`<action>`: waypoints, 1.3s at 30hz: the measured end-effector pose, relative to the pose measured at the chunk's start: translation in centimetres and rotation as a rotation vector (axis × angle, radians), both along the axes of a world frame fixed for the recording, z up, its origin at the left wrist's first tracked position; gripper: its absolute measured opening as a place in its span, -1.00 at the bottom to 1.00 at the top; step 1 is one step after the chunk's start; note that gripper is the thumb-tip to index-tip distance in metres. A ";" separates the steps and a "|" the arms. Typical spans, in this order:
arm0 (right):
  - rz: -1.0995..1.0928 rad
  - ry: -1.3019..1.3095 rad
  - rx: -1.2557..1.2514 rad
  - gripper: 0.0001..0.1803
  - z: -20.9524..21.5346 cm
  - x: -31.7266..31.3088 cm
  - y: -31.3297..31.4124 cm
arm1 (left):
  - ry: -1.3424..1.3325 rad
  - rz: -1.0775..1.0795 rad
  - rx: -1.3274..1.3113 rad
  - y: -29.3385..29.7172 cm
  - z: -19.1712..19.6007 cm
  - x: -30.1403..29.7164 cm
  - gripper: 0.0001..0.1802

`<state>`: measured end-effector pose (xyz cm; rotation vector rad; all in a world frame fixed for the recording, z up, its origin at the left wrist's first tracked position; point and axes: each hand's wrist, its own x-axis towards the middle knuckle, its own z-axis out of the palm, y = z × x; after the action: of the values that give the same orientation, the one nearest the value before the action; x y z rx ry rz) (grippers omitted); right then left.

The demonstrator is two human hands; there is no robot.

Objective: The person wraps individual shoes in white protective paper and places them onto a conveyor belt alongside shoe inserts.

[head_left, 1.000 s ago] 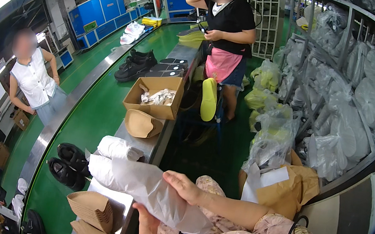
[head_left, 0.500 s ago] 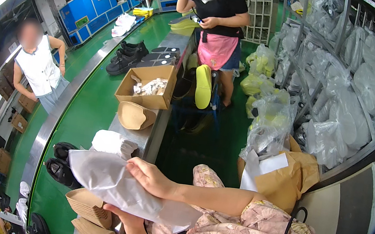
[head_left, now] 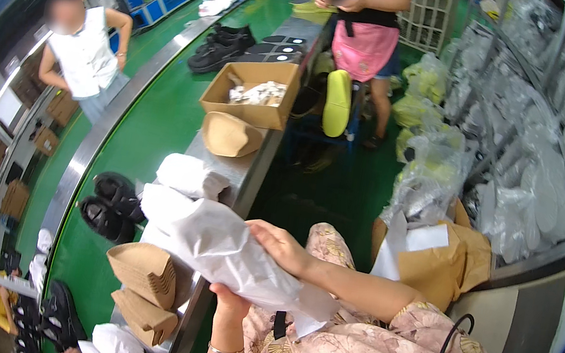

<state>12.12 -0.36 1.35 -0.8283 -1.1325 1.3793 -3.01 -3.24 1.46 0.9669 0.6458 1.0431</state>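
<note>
A white paper-wrapped bundle [head_left: 222, 240], long and rounded, lies between my hands in front of my body, above the bench edge. My right hand [head_left: 280, 248] rests along its upper side with the fingers over the paper. From below, my left hand [head_left: 232, 305], with a bangle on the wrist, supports the bundle, its thumb side against the paper. What is inside the wrapping is hidden. Near the bundle's far end sits another white wrapped bundle [head_left: 191, 176]. Close to my left hand stand nested brown cardboard pieces [head_left: 144, 269].
Black shoes [head_left: 110, 205] sit on the green conveyor belt [head_left: 106, 157]. Beyond are a curved brown piece [head_left: 230, 136] and a carton [head_left: 249, 109] of crumpled paper. A brown paper sack [head_left: 452, 264] and bagged soles [head_left: 528, 191] stand right. A co-worker [head_left: 367, 28] stands ahead, another person [head_left: 89, 53] across the belt.
My view has shifted, bringing more of the near bench into sight. The held bundle has turned and looks fuller and rounder; both hands remain on it. The co-worker ahead has lowered a raised hand.
</note>
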 end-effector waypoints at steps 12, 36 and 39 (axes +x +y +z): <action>0.115 0.061 0.133 -0.51 3.3 -1.3 -0.8 | -0.231 0.155 0.052 0.0 1.2 1.4 0.31; -0.041 -0.454 0.141 -0.26 3.7 1.5 -4.0 | -0.259 0.105 0.080 2.5 4.0 1.0 -0.03; -0.358 -0.476 0.246 -0.45 3.1 1.7 -3.4 | -0.272 0.247 -0.037 4.2 3.9 3.3 -0.13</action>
<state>13.85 -3.78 4.47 -1.1469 -1.3987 0.7462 0.25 0.99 5.33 0.7075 0.5642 1.3495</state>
